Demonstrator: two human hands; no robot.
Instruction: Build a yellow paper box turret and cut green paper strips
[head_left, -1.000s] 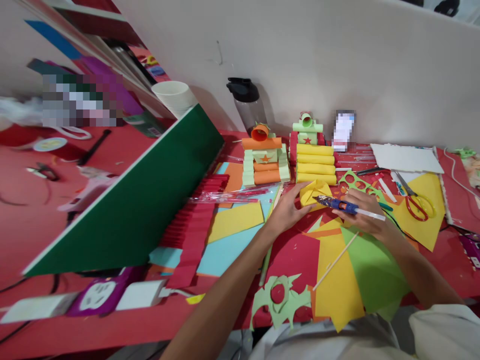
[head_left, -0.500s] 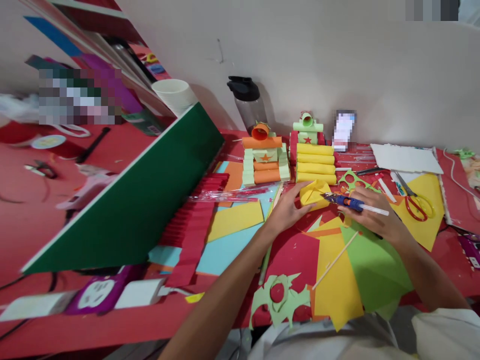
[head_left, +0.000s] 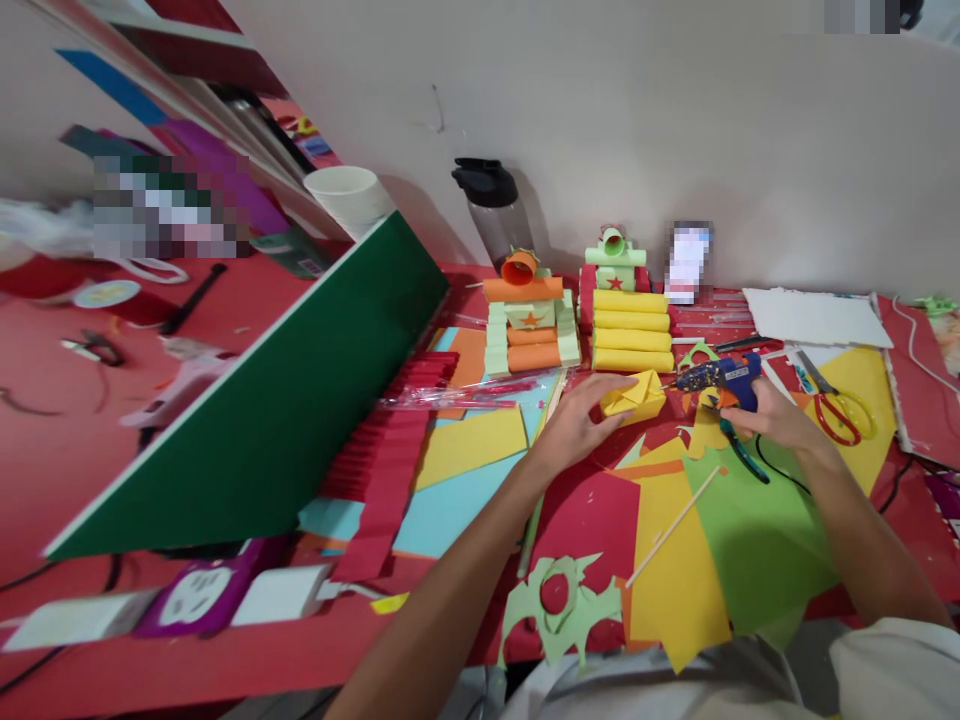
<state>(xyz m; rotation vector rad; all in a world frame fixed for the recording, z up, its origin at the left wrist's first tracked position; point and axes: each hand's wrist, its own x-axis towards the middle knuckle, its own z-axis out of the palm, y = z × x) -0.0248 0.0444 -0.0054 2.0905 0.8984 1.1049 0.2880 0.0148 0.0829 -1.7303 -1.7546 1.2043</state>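
Glue gun (head_left: pixel 738 380), gripped in right hand (head_left: pixel 780 413), had rolled side-on, nozzle (head_left: pixel 668 387) beside yellow paper box (head_left: pixel 637 400) held by left hand (head_left: pixel 574 420), so a slip risked burning that hand.

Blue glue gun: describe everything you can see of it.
The blue glue gun looks plastic, with a speckled front, a thin nozzle, a pale label and an orange trigger. The right hand grips and largely hides its handle. Its nozzle points left, toward the folded yellow paper piece; whether the tip touches it is unclear.
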